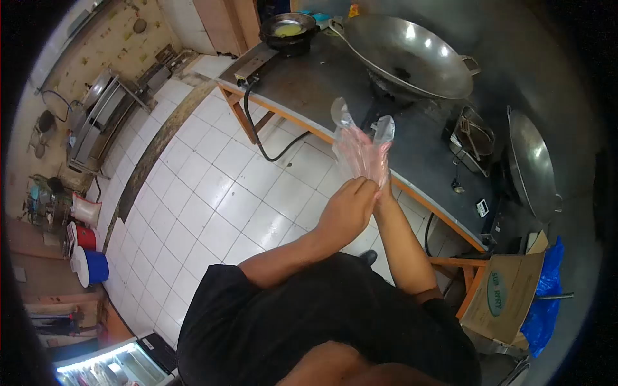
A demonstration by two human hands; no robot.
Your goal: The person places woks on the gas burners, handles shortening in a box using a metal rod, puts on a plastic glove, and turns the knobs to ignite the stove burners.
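A clear plastic glove (346,117) covers my right hand (364,151), with its loose tips standing out past the fingers. Inside the film the fingers look stretched out and somewhat apart, with nothing held. My left hand (351,204) is closed on the glove's cuff at the right wrist, its fingers pinching the plastic. Both hands are in front of my body, near the wooden front edge of the dark worktop (412,145).
On the worktop are a large wok (418,55), a small pan (288,29) with yellowish liquid, and a metal basket (473,138) with utensils. Another wok (531,164) leans at the right. A cardboard box (502,296) and blue bag (544,309) are lower right. A black hose (254,128) hangs below.
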